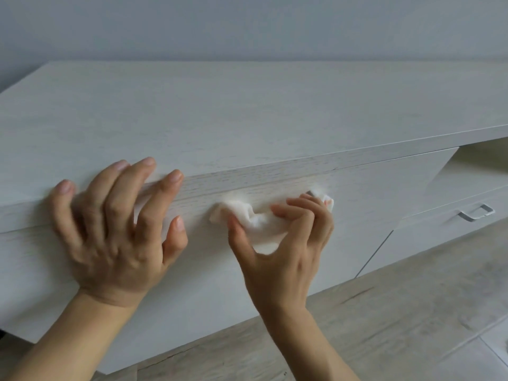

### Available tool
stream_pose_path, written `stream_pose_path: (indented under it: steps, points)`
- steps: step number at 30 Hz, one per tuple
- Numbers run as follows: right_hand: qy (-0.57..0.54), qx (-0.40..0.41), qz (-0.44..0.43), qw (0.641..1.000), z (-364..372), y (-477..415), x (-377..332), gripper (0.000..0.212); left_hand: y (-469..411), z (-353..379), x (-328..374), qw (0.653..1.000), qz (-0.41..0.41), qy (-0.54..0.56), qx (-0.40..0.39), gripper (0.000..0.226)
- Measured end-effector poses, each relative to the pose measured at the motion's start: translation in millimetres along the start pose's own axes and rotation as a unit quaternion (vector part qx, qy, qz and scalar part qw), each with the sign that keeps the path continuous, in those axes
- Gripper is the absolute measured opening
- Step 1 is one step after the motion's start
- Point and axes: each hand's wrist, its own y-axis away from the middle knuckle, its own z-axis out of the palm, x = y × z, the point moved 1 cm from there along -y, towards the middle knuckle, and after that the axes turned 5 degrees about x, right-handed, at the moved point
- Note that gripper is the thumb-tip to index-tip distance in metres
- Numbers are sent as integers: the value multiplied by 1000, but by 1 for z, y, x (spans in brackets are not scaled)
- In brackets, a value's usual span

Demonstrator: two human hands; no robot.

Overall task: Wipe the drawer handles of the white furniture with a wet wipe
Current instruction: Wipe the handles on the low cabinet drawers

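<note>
A low white cabinet (247,105) with a wood-grain finish fills the view. My right hand (286,243) grips a crumpled white wet wipe (258,220) wrapped around the handle of the near drawer (371,193). Only a small metal corner of that drawer handle (312,193) shows past my fingertips. My left hand (115,226) rests with spread fingers over the front edge of the cabinet top, left of the wipe. A second silver drawer handle (475,213) sits bare on a lower drawer at the right.
A pale grey wall (247,26) runs behind the cabinet. Light wood-look flooring (398,312) lies below and to the right. An open recess (483,166) sits under the cabinet top at the far right.
</note>
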Motion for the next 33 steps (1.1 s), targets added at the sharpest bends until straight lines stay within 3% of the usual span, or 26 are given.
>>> stream_pose_path:
  steps: [6,15,23,28,33]
  points:
    - [52,-4,-30,998,4,-9,3,56,-1,1,-1,1000,5,-5,5,39]
    - [-40,2,-101,994,-2,-5,4,40,3,2,-2,1000,10,-6,9,40]
    - [-53,-37,25,998,-13,-1,12,78,2,2,-1,1000,8,-7,12,39]
    - [-38,-38,155,987,-13,21,-8,98,3,2,-1,1000,11,-9,9,40]
    - [-16,-58,152,987,1,7,-11,104,1,2,0,1000,8,-20,6,39]
